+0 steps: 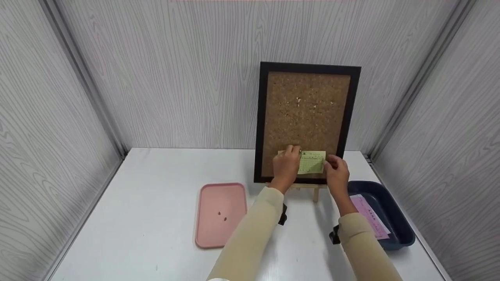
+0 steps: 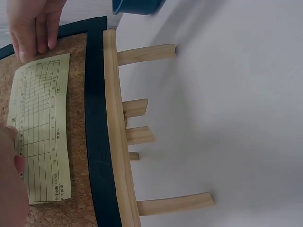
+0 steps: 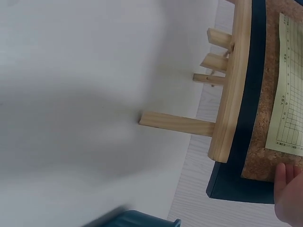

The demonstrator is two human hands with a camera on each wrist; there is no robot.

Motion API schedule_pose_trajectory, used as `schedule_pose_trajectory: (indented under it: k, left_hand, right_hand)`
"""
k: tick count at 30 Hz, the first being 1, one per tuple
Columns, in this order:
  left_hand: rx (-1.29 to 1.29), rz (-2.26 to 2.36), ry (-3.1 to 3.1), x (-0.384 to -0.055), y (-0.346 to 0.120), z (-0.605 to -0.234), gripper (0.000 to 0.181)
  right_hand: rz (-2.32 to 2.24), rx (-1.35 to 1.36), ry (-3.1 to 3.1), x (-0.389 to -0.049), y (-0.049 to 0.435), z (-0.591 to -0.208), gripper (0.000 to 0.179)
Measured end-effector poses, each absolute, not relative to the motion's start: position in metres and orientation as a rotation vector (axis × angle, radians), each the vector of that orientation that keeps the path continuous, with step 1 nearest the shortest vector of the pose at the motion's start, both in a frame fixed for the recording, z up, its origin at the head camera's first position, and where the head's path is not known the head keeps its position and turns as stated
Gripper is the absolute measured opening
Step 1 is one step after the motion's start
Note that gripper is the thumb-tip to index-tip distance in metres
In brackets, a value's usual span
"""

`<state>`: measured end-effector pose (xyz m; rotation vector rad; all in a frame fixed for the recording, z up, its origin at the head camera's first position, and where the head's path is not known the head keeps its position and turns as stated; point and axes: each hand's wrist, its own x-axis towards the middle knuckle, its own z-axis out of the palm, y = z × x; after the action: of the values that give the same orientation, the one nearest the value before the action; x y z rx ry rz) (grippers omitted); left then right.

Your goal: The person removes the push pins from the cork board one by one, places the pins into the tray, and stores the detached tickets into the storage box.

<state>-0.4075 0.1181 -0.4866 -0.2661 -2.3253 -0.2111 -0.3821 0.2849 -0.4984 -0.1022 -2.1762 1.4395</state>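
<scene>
A pale green printed slip (image 1: 311,162) with a ruled grid lies sideways against the lower part of a cork board (image 1: 304,125). My left hand (image 1: 286,166) covers the slip's left part, its curled fingers at the top edge. A tiny shiny pin (image 1: 300,151) shows at those fingertips, mostly hidden by them. At the slip's right edge, my right hand (image 1: 337,171) pinches the paper between thumb and fingers. In the left wrist view, the right hand's fingers (image 2: 41,38) come down at the slip's end.
The black-framed board stands on a wooden easel (image 2: 116,127) with slim legs. To the left lies a pink tray (image 1: 220,195) holding two small dark pieces. A dark blue bin (image 1: 404,230) with pink and white papers (image 1: 371,216) is on the right. Grey panels enclose the white table.
</scene>
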Motion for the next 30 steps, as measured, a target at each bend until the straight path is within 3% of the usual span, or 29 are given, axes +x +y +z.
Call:
schedule_pose_trajectory:
  k: [22,30]
  left_hand:
    - [-0.281,-0.157,-2.309,-0.4113,0.1196,-0.4832,0.008]
    - [-0.287,-0.176,-2.341,-0.4076,0.1218,-0.4828,0.014]
  right_hand:
    - [1.591,-0.058,-2.166,-0.3842,0.2827,-0.4988,0.024]
    - [1.525,-0.046,-2.169,-0.3837,0.2811,-0.4998,0.022]
